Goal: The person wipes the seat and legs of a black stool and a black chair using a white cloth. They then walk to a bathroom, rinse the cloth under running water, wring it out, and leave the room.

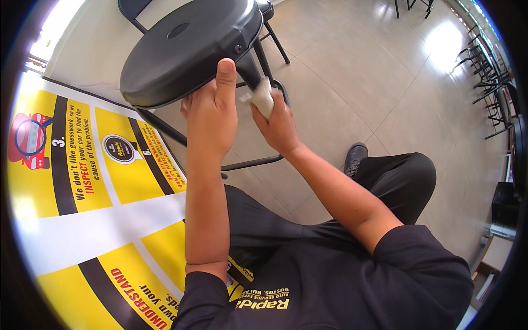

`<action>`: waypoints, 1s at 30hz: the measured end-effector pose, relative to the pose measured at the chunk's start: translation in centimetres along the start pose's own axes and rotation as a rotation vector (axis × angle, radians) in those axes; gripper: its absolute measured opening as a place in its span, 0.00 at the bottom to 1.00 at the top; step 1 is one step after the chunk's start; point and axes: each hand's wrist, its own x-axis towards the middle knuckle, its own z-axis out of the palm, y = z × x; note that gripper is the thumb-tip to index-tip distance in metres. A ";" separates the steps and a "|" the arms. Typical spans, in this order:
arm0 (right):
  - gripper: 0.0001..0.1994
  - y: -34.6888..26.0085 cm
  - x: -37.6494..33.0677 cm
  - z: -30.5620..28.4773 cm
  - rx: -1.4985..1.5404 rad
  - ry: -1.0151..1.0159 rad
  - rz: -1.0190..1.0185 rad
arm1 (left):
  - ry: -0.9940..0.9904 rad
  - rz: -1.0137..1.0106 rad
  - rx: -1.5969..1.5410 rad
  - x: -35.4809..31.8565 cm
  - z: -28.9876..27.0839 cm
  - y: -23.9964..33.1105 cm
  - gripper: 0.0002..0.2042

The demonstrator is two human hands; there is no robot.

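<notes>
While the left hand (pixel 212 113) grips the rim of the tilted black chair seat (pixel 187 47) at upper centre, the right hand (pixel 278 124) is closed on a white cloth (pixel 263 98) pressed to the black chair leg (pixel 250 69) just under the seat. Looks like mid-wipe of the leg; continuing likely means holding the tilt steady and working the cloth along the tube.

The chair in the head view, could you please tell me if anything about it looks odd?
The black chair is tipped over, its seat underside facing up. The left hand steadies the seat rim while the right hand presses a white cloth against a leg.
</notes>
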 end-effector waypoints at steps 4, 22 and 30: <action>0.18 6.4 -5.0 0.3 -0.042 -0.072 0.150 | -0.081 -0.124 0.047 -1.7 0.4 0.2 0.41; 0.18 15.6 -12.8 -0.6 -0.529 -0.225 0.198 | -0.056 -0.088 -0.378 -6.2 5.1 -3.3 0.32; 0.17 16.5 -11.2 -1.8 -0.325 -0.406 0.328 | -0.126 0.005 -0.921 -2.4 13.8 -8.4 0.08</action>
